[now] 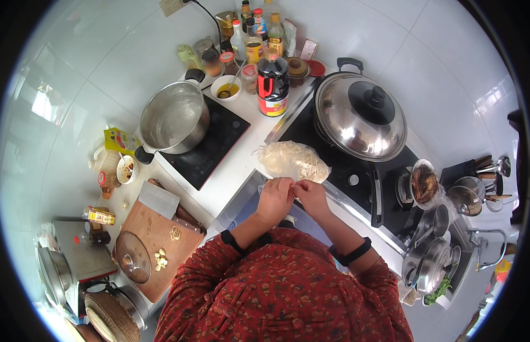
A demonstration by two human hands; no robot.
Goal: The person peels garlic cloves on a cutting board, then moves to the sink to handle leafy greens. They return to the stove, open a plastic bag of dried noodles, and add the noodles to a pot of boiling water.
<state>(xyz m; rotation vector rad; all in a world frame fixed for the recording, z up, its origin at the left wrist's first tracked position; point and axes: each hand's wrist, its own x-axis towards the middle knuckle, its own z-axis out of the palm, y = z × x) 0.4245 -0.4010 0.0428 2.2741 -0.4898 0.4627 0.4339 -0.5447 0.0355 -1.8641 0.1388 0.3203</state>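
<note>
Both hands meet at the gathered end of a clear plastic bag [293, 160] that appears to hold pale noodles. My left hand [275, 199] pinches the plastic with its fingertips. Close beside it, my right hand [312, 197] pinches the same gathered end, the two sets of fingertips nearly touching. The bag rests on the counter corner and laps onto the edge of the black gas hob [355, 179]. My fingers hide the exact knot or opening.
Left stand an open steel pot [175, 119] on an induction cooker [201, 158], and a cutting board [162, 239] with a cleaver [159, 200] and garlic cloves [161, 259]. A lidded wok [361, 115] sits right, its handle [376, 199] pointing toward me. Behind stands a soy sauce bottle [272, 83].
</note>
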